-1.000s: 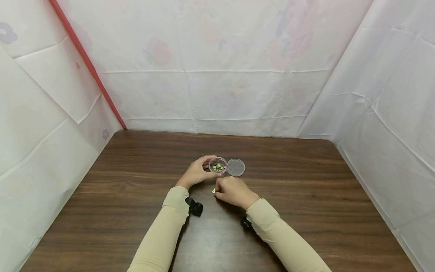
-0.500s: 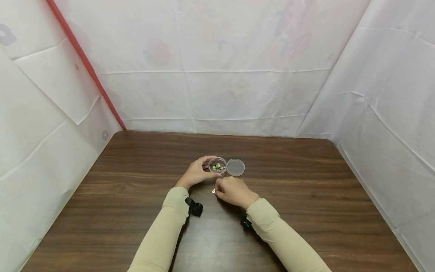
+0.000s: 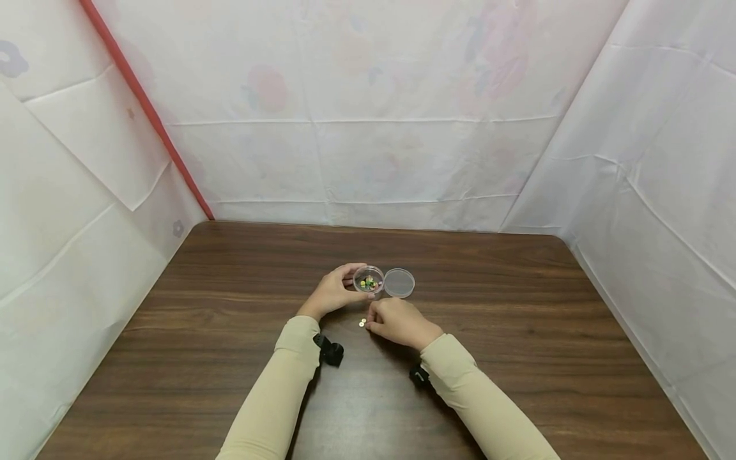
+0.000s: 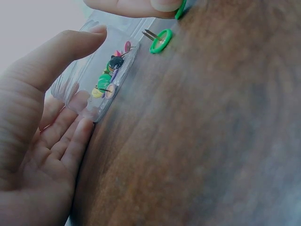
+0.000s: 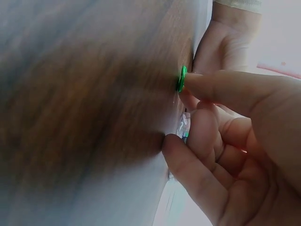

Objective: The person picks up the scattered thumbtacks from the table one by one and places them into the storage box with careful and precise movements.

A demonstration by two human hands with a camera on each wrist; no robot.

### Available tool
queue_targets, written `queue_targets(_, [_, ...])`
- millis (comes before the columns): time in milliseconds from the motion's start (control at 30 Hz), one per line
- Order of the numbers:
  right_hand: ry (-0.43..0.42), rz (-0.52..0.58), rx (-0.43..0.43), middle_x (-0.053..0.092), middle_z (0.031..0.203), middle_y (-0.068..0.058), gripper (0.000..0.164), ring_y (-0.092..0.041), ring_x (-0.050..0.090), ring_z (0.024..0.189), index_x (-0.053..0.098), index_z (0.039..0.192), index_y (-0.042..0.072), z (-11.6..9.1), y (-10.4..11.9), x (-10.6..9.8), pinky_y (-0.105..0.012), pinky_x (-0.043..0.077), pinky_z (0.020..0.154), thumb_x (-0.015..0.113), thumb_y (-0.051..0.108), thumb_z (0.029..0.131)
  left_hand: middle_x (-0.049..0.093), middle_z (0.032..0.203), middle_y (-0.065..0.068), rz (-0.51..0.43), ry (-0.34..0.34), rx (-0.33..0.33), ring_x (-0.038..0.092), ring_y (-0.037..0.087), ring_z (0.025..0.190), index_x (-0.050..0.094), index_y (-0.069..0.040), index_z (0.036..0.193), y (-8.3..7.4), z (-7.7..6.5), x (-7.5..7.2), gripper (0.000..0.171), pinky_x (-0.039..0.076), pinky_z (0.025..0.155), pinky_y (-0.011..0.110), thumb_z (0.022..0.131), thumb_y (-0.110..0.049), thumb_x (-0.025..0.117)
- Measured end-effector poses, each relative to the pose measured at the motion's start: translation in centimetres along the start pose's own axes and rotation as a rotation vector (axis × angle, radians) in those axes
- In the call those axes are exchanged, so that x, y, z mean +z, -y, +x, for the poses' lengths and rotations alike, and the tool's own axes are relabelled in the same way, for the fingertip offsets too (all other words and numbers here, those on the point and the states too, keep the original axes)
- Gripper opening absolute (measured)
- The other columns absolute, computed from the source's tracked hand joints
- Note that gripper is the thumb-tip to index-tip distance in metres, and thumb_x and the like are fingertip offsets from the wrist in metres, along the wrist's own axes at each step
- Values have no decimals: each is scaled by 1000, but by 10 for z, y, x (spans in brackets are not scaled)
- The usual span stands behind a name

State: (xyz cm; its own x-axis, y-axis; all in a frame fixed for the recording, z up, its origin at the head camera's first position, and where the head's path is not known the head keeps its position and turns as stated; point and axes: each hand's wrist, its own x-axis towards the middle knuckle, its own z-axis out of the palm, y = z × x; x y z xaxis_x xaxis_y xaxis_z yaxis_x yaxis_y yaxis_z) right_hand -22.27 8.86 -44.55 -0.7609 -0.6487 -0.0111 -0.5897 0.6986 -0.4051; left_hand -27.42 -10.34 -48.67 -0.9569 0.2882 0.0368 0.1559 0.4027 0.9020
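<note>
My left hand [image 3: 333, 292] holds a clear round plastic container [image 3: 368, 291] on the table, thumb near side and fingers round the far side. Inside lie colourful thumbtacks [image 4: 104, 82], among them green, pink, yellow and black ones. In front of the container two thumbtacks [image 3: 362, 322] lie with gold undersides up. The left wrist view shows a green rim [image 4: 161, 41] and two upright pins there. Beside them, my right hand [image 3: 399, 322] has its fingers curled low over the table. At its thumb tip is another green thumbtack [image 5: 182, 78], seen edge-on; the index fingertip's contact is hidden.
A clear round lid [image 3: 399, 283] lies on the table, just right of the container. The brown wooden table [image 3: 517, 332] extends to both sides. White patterned sheets [image 3: 368, 147] stand behind it and along both sides.
My right hand has shifted slightly right, away from the gold-sided thumbtacks, so both show more fully. My left hand and the container have stayed in place.
</note>
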Motion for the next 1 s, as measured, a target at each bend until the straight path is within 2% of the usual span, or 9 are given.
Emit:
queue_targets(333, [20, 76, -11, 55, 61, 11, 9, -3, 46, 53, 64, 79, 18, 0, -4, -4, -22, 41, 51, 65, 22, 87, 52, 126, -7, 9, 4, -16, 51, 13, 109, 51, -32, 130, -1, -1, 0, 76, 48, 94, 42, 63, -50, 81])
queue_targets(567, [27, 144, -46, 53, 58, 10, 10, -2, 45, 49, 61, 79, 21, 2, -9, -5, -19, 40, 49, 59, 18, 89, 53, 126, -7, 6, 5, -11, 51, 12, 109, 51, -32, 130, -1, 0, -1, 73, 48, 93, 41, 65, -48, 81])
queue_targets(800, [47, 205, -68, 57, 56, 10, 14, -4, 47, 47, 59, 78, 19, 1, -8, -11, -20, 42, 49, 57, 17, 91, 53, 126, -5, -4, 13, 7, 51, 12, 108, 50, -29, 132, 0, 1, -1, 74, 49, 93, 41, 66, -46, 81])
queue_targets(1000, [21, 236, -100, 63, 61, 4, 11, -4, 50, 50, 60, 82, 15, 2, -10, -12, -21, 44, 49, 57, 17, 92, 52, 128, -1, -2, 18, 18, 51, 15, 110, 50, -28, 132, 2, 1, -1, 71, 48, 93, 43, 69, -41, 81])
